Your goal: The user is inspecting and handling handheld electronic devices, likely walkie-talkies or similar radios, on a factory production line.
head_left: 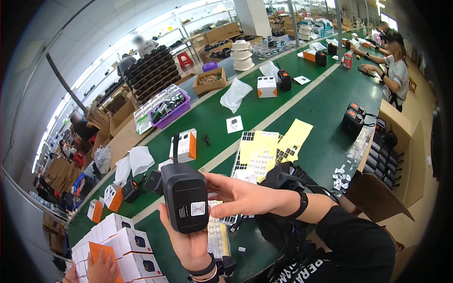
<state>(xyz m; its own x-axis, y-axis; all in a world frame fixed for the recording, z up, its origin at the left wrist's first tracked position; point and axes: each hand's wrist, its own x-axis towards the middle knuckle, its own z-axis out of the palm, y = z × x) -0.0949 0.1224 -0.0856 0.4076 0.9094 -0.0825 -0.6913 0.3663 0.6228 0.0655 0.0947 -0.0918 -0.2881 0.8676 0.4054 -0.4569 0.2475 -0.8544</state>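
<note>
The left hand (188, 243) grips a black handheld radio (185, 195) from below, thumb and fingers wrapped round its lower body, holding it upright above the green tabletop (264, 108), back face toward the camera; the right hand (240, 194) is open, its fingers flat against the unit's right side and closed on nothing; the likeliest slip, as I judge it, is the radio twisting out of a one-handed hold, since the grip sits low and the stub antenna (176, 147) adds weight on top, so a push from the right fingers could tip it onto the sticker sheet (218, 236) lying just under it; a second risk is a smudged or skewed label, because the small white sticker (197, 208) on the back lies close to the holding thumb; the radio itself looks matt black and boxy with rounded corners, a raised rectangular panel on its back, a smaller dark label to the left of the white one; at the lower left edge another person's hand (101, 269) rests on stacked white and orange cartons (125, 243); beyond lie yellow backing sheets (273, 146), a white and orange carton (185, 145) standing just behind the antenna, and small black chargers (131, 191); farther off, two radios (354, 120) stand upright, then a purple tray (169, 112), and a seated worker (394, 70) at the far end.
</note>
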